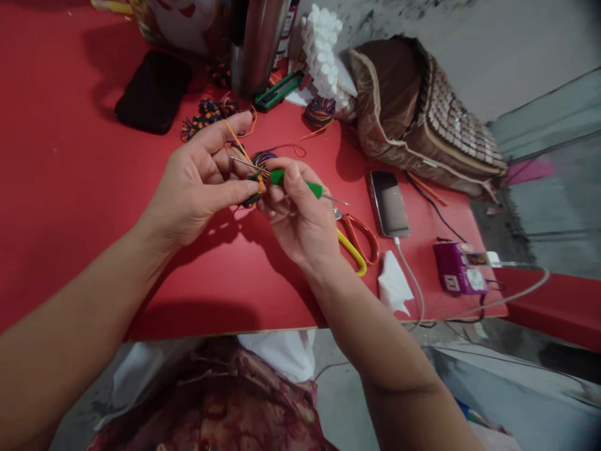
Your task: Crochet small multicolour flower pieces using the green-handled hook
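Observation:
In the middle of the head view my right hand point(303, 210) grips a crochet hook point(277, 178) by its green handle, the thin metal shaft pointing left. My left hand point(201, 175) pinches a small crocheted piece point(254, 195) of dark and orange yarn between thumb and fingers. A strand of orange yarn point(235, 139) runs from that piece up over the raised left index finger. The hook's shaft crosses this strand. Behind the fingers lies a bundle of multicoloured yarn point(263, 158), partly hidden. Just right of my right hand rest scissors point(364, 241) with red and yellow handles.
On the red table point(201, 288) stand a metal bottle point(258, 50) and a brown bag point(413, 106) at the back. A dark pouch point(153, 92) lies left, a yarn ball point(320, 111) behind. To the right are a cabled phone point(389, 203), white tissue point(394, 284) and a purple box point(457, 269).

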`<state>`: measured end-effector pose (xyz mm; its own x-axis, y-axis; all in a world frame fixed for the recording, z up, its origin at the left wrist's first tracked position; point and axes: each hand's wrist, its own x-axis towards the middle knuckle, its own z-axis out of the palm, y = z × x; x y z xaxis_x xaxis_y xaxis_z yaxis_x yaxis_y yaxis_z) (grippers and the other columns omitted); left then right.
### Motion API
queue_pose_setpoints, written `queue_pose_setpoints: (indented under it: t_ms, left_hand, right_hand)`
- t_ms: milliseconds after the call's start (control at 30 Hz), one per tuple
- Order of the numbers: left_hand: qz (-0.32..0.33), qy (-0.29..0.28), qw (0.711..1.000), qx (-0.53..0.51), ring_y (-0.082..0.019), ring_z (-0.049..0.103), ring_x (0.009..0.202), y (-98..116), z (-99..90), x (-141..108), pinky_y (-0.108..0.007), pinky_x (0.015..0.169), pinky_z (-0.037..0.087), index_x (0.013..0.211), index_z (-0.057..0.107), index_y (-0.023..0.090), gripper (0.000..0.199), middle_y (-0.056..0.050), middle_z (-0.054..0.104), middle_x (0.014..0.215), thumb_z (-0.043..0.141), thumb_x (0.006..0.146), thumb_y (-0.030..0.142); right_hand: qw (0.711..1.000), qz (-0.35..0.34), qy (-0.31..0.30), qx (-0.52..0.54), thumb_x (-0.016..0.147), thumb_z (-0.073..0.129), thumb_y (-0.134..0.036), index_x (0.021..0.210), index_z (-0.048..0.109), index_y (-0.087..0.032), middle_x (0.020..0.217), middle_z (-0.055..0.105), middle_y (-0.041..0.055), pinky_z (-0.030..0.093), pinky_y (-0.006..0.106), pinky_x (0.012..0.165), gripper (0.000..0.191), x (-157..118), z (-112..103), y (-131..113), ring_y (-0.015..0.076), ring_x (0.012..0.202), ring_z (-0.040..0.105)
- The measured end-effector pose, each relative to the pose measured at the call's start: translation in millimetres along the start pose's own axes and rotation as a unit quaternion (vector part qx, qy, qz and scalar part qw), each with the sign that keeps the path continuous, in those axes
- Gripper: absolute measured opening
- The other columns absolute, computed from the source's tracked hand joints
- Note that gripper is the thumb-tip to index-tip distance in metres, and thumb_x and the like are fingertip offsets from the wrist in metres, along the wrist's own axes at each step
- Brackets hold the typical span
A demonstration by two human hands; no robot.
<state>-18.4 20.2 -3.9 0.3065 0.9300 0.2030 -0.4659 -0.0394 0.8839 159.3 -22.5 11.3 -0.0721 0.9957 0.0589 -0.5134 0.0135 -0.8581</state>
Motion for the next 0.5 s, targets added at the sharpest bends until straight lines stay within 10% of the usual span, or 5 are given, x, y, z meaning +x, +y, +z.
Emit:
queue_pose_setpoints:
  t_ms: [500]
  left_hand:
    - [-0.087,-0.052,0.994,0.026,-0.021,0.081,0.078,14,-5.6,-1,-0.035,0.082,0.066,0.171,0.066,0.019,0.101,0.002,0.081,0.087,0.104,0.078,0.01]
  right_hand:
    - [0.997,0.059,-0.052,0.006,0.087,0.105,-0.051,0.085,0.083,-0.021,0.057,0.047,-0.0096,0.033,0.023,0.052,0.038,2,-5,-10,0.0067,0.054,0.036]
